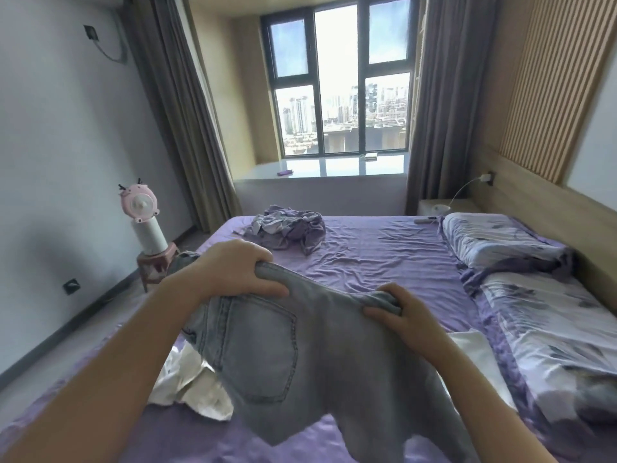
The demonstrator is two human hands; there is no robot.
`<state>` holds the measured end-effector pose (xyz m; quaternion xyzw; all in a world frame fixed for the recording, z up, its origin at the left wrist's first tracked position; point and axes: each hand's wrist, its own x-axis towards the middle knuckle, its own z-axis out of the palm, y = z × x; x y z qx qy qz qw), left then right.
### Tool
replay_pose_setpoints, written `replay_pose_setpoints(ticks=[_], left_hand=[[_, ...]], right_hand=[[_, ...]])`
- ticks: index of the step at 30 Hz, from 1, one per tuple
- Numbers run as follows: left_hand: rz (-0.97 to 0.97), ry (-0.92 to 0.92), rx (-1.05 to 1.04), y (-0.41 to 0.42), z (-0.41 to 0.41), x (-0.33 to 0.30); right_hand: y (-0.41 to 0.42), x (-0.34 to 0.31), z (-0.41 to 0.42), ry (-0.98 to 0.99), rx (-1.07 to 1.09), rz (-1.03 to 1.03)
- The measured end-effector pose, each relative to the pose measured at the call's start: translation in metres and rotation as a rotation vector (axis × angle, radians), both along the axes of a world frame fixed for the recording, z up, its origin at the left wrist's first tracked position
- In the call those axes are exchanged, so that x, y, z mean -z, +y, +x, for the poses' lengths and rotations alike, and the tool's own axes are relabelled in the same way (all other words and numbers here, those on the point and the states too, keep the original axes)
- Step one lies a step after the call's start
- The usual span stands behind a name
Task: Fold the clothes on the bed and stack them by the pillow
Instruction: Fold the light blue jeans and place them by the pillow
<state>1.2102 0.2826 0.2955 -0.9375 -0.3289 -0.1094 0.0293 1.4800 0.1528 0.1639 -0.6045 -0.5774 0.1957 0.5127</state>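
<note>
A pair of light blue jeans (267, 355) hangs above the bed, back pocket facing me. My left hand (233, 272) grips the waistband at one end and my right hand (400, 312) grips it at the other. A white garment (190, 382) lies crumpled on the purple sheet (384, 259) under the jeans, and more white cloth (474, 349) shows beside my right forearm. A purple and grey heap of clothes (287, 228) sits at the far side of the bed. The floral pillow (494, 238) lies at the right by the headboard.
A floral quilt (551, 335) covers the right side of the bed. A pink fan on a white cylinder (143, 215) stands on a small stool left of the bed. A bedside table (444, 205) with a cable sits at the far right corner, below the window.
</note>
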Motion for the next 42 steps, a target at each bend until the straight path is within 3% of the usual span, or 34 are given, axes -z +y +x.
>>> replay_pose_setpoints(ticks=[9, 14, 18, 24, 28, 34, 42], left_hand=[[-0.173, -0.052, 0.041, -0.062, 0.026, 0.045], [-0.127, -0.055, 0.131, -0.090, 0.059, 0.047], [-0.186, 0.029, 0.082, -0.090, 0.064, 0.056], [-0.426, 0.382, -0.162, -0.050, 0.040, 0.150], [-0.534, 0.561, -0.310, -0.023, 0.006, 0.252], [-0.587, 0.694, -0.398, 0.017, -0.049, 0.374], [-0.707, 0.772, -0.391, 0.099, -0.091, 0.446]], right_hand=[[-0.083, -0.019, 0.045, -0.224, 0.024, -0.091], [-0.123, -0.057, 0.081, -0.267, -0.004, -0.189], [-0.109, -0.061, 0.091, -0.234, -0.117, -0.311], [-0.027, 0.059, 0.050, -0.241, -0.264, -0.680], [0.021, 0.178, -0.016, -0.238, -0.274, -0.764], [0.081, 0.297, -0.080, -0.338, -0.183, -0.868], [0.140, 0.369, -0.105, -0.360, -0.172, -0.857]])
